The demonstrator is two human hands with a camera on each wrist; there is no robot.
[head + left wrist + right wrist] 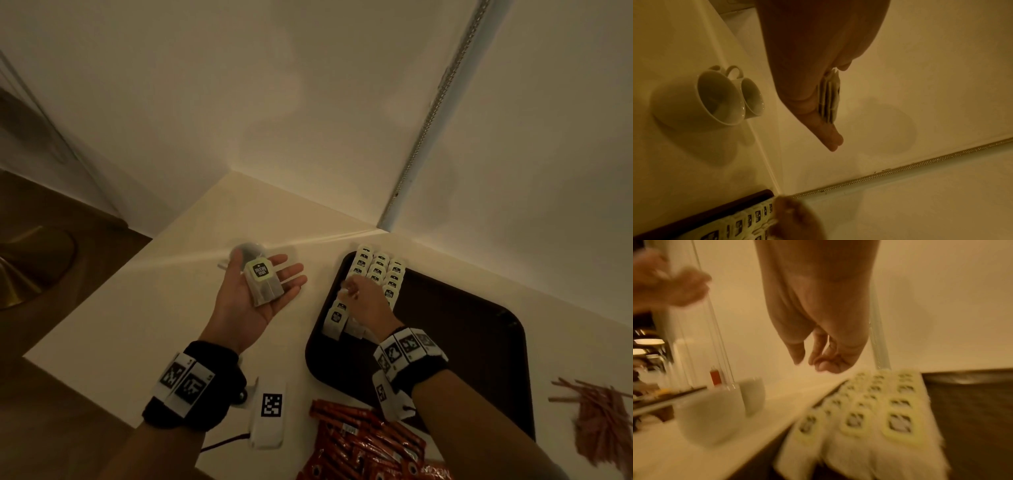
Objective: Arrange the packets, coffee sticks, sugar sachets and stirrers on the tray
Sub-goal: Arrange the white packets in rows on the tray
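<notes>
My left hand [274,298] lies palm up over the counter, left of the tray, fingers straight. A small stack of tea packets [263,281] rests on it; the left wrist view shows the stack [828,100] edge-on against the fingers [824,131]. A dark brown tray [479,342] carries three rows of the same packets [380,274] along its left side. My right hand [359,298] hovers over the left row. In the right wrist view its fingers [818,360] hang loosely curled above the rows [875,410] and hold nothing.
Red coffee sticks [363,442] lie heaped at the tray's near edge, and brown stirrers [603,418] lie to its right. Two white cups [719,97] stand near the wall under my left hand. A white marker block [270,414] sits by my left wrist.
</notes>
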